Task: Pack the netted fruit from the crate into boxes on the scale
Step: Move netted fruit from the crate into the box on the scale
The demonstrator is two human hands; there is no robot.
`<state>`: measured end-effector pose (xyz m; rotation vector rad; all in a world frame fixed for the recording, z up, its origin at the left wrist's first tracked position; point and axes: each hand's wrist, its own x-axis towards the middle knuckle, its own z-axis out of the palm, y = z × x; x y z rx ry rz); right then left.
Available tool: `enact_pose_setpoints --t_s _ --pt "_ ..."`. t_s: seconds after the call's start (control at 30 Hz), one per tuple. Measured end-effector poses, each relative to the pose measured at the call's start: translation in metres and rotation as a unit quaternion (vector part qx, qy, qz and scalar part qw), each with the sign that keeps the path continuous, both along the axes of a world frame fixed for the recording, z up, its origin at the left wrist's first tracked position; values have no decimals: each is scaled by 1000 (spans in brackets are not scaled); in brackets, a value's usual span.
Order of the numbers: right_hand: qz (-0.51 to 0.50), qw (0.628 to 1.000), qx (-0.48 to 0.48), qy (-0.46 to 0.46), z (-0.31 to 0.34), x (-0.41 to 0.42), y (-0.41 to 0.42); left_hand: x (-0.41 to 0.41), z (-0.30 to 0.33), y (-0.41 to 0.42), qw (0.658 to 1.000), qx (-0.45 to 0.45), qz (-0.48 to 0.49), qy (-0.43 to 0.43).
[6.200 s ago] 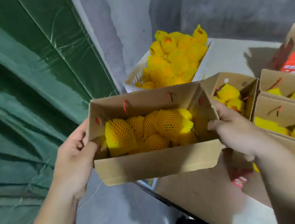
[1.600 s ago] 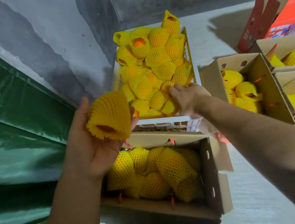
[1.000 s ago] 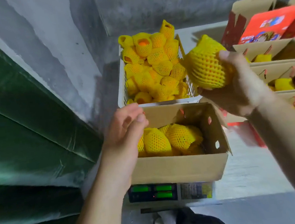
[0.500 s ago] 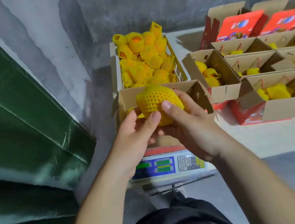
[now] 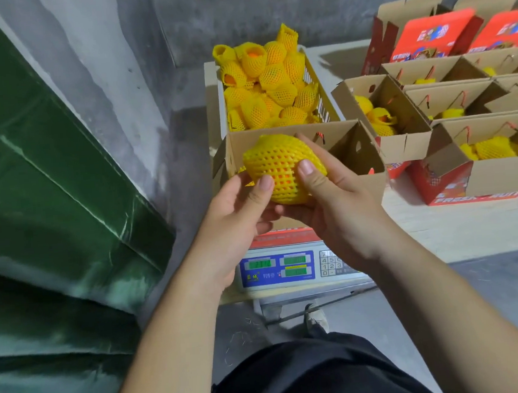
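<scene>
Netted fruit (image 5: pixel 281 166): one piece, orange skin showing through a yellow foam net, held above the near edge of the open box; both hands grasp it.

Left hand (image 5: pixel 237 210): fingers curled under the fruit's left side, thumb pressed on its near face.

Right hand (image 5: pixel 332 203): cradles the fruit's right side and underside, thumb on the near face, fingertips wrapped over the far side.

Open box (image 5: pixel 359 145): brown cardboard, flaps up, standing on the scale; its contents are mostly hidden behind the held fruit.

Scale (image 5: pixel 288 268): electronic, blue front panel with green displays and a keypad, just near of the box, partly covered by the wrists.

Crate (image 5: pixel 321 104): pale plastic, far of the box and touching it, heaped with yellow-netted fruit.

Filled boxes (image 5: pixel 400 123): several open cardboard boxes to the right on a pale surface (image 5: pixel 471 229), each showing yellow-netted fruit.

Red printed cartons (image 5: pixel 437 33): far right, behind the filled boxes.

Green tarpaulin (image 5: pixel 51 212): left side, draped beside a grey concrete wall (image 5: pixel 102 69).

Dark trousers (image 5: pixel 312 375): near edge, the person's own.
</scene>
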<state>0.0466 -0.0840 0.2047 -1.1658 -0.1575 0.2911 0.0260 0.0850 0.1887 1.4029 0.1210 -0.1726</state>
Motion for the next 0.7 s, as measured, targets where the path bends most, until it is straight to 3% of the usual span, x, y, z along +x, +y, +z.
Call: enact_pose_setpoints --t_s 0.1,0.2,0.27,0.33,0.4,0.47,0.6,0.7 --pt "-27 999 -29 -25 -3 1 0 -1 -2 5 1000 -4 3 7" --pt "-133 969 -141 -151 2 14 -5 0 -1 10 999 41 32 1" --pt "-216 911 -244 -253 6 29 -14 0 -1 14 996 74 43 -6" --pt "-228 839 -398 -292 10 45 -29 0 0 15 995 90 49 -3" --pt "-115 763 -584 -252 14 55 -46 -1 1 15 993 103 52 1" --pt "-20 704 -673 -224 14 51 -56 -1 1 15 992 115 52 1" --pt "-30 775 -595 -211 17 29 -53 0 1 15 989 141 54 -8" --pt "2 804 -558 -207 16 19 -44 1 1 12 988 144 54 -4"
